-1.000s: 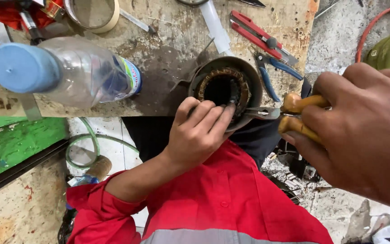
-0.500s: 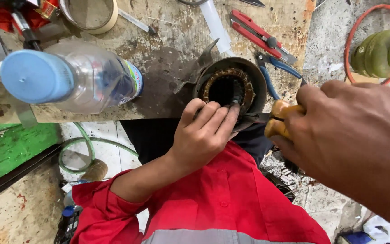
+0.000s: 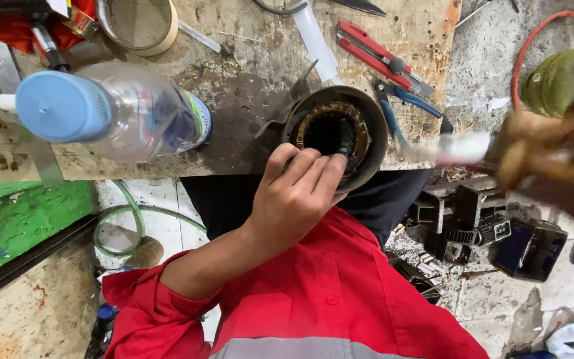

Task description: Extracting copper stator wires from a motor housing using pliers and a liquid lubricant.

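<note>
Workbench (image 3: 247, 80) boards, stained and worn, are seen spread with tools, and a clear plastic bottle (image 3: 121, 110) with a blue cap is laid on its side at the near edge. Beside it, a round motor housing (image 3: 367, 126) with copper windings is set at the bench edge, gripped at its rim by the left hand (image 3: 297, 196). Red pliers (image 3: 377, 56) are laid just behind it. A yellow-handled tool (image 3: 473, 147), blurred, is clasped by the right hand (image 3: 559, 159)

right hand (image 3: 553, 159) swung out rightward from the stator (image 3: 335, 136), blurred, screwdriver (image 3: 460, 147) blade now showing
</note>
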